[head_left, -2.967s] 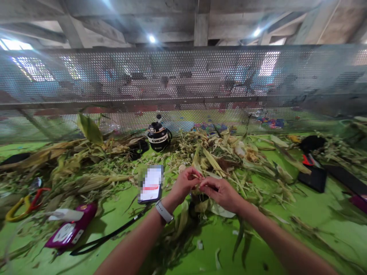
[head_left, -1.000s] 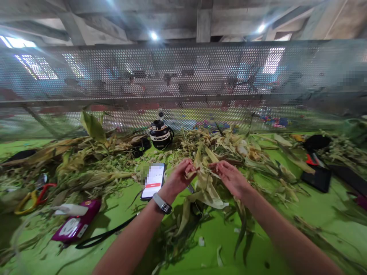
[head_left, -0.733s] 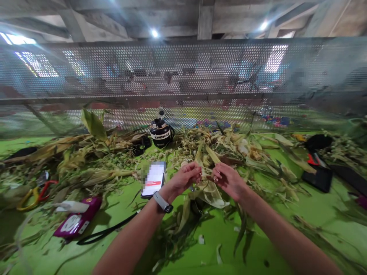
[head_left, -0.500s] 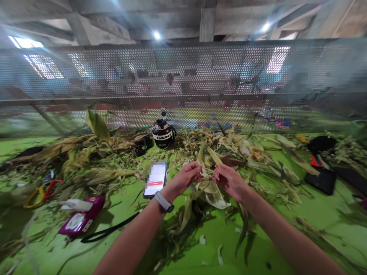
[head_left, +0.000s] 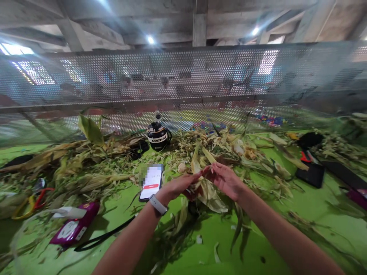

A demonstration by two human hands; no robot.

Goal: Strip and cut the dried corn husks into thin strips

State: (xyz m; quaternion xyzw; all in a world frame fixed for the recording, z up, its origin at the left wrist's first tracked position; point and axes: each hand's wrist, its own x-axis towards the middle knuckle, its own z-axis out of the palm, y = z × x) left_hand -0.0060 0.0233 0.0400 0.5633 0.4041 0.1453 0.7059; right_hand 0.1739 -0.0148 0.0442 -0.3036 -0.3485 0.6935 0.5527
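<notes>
My left hand (head_left: pixel 182 185), with a pale watch band (head_left: pixel 157 204) on its wrist, reaches over a bundle of dry corn husks (head_left: pixel 213 196). Its fingers are bent together and point right; what lies under them is hidden. Close beside it, my right hand (head_left: pixel 228 181) has its fingers curled in a pinch near the left fingertips. Anything between them is too small to make out. Pale husk leaves (head_left: pixel 195 157) stick up just behind the hands. A phone (head_left: pixel 151 182) with a lit screen lies left of my left hand.
A heap of husks (head_left: pixel 229 147) runs along the perforated metal screen (head_left: pixel 183 88). A black round container marked ENERGY (head_left: pixel 158 137) stands before it. At left are scissors (head_left: pixel 37 198) and a purple device (head_left: pixel 76 225) with a strap. Right lies a black flat object (head_left: pixel 310 175).
The hands have come closer together. My left hand has turned from a raised pinch to reach flatter over the husks. The view has shifted slightly right.
</notes>
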